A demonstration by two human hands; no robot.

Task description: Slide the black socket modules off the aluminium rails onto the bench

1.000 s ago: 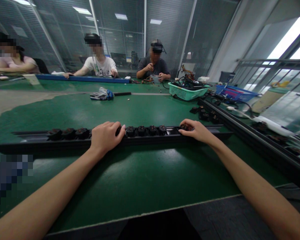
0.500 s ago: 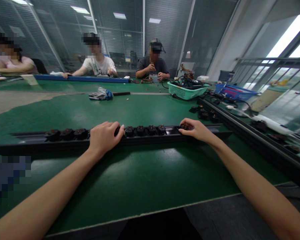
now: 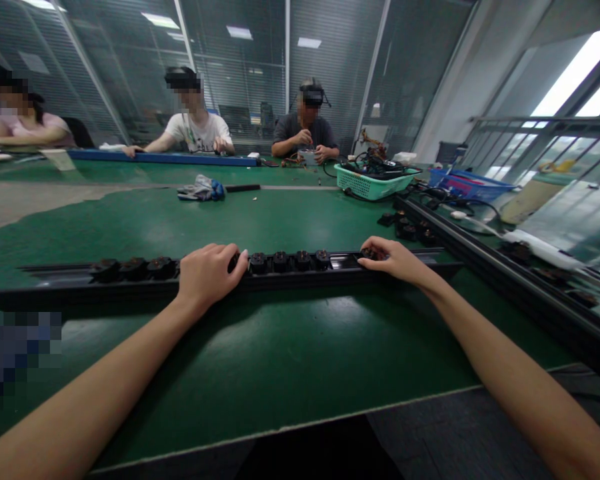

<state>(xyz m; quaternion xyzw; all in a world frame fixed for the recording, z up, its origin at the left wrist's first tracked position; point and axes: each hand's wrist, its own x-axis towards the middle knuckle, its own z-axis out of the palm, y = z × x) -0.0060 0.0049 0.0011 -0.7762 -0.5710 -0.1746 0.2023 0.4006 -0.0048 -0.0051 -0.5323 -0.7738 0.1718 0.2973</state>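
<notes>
A long black channel (image 3: 290, 283) lies across the green table in front of me. Several black socket modules (image 3: 280, 261) with copper-coloured contacts on top sit in a row inside it. My left hand (image 3: 209, 272) is closed over the channel near its middle, its thumb and fingers around one of these modules, which is mostly hidden. Farther right, past a bare stretch of channel, my right hand (image 3: 391, 259) pinches another socket module (image 3: 368, 254) at the channel. Whether that module is seated or raised, I cannot tell.
A second black channel (image 3: 500, 273) runs along the right, with loose modules (image 3: 407, 228) beside it. Beyond stand a green basket (image 3: 373, 183) of cables and a blue basket (image 3: 473, 185). Gloves (image 3: 201, 189) lie farther back. Several people sit across the table.
My two hands and the modules have not visibly moved. Across the table, the person in the white shirt has shifted slightly.
</notes>
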